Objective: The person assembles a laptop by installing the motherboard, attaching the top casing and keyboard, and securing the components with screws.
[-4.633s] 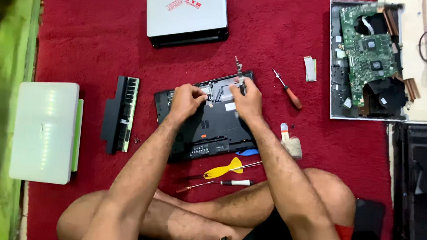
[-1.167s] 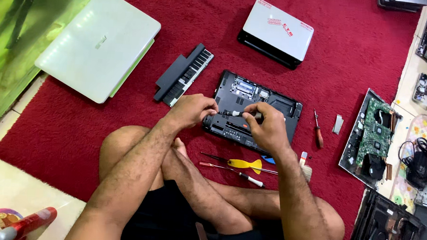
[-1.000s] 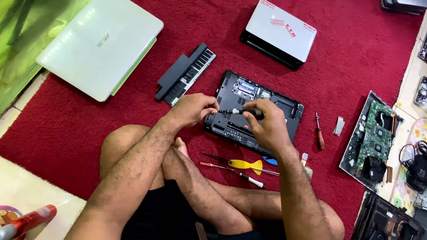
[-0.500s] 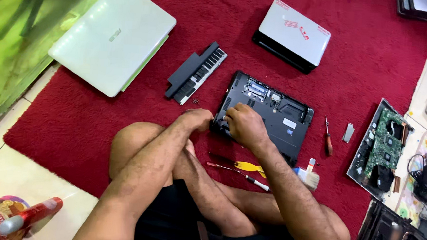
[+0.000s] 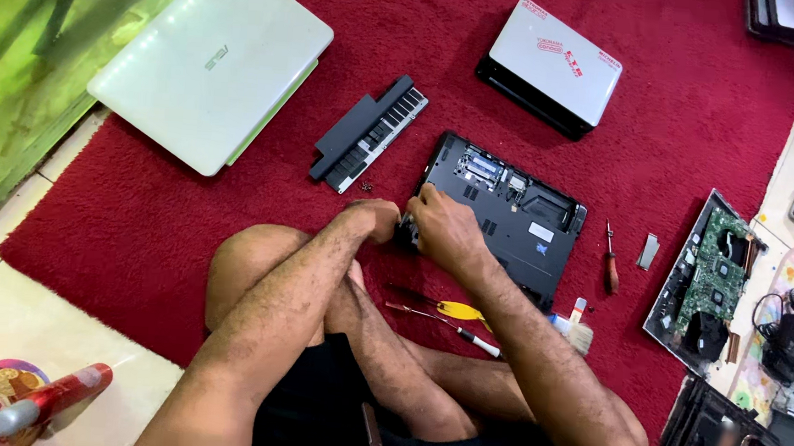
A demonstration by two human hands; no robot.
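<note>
A black laptop base lies bottom-up on the red carpet, its memory slots showing. My left hand is curled at its near-left corner, fingers closed against the edge. My right hand lies beside it on the same corner, fingers bent down onto the casing. Whether either hand holds a small part is hidden. A black battery pack lies to the left of the base, with tiny screws by its near end.
Closed white laptop far left, another white-lidded laptop behind. Red-handled screwdriver and green circuit board in a tray right. Yellow pry tool, screwdriver and brush by my legs. Red bottle on tiles.
The view has swung left and tilted. Both hands slid from the middle of the laptop base to its near-left corner and now sit close together there.
</note>
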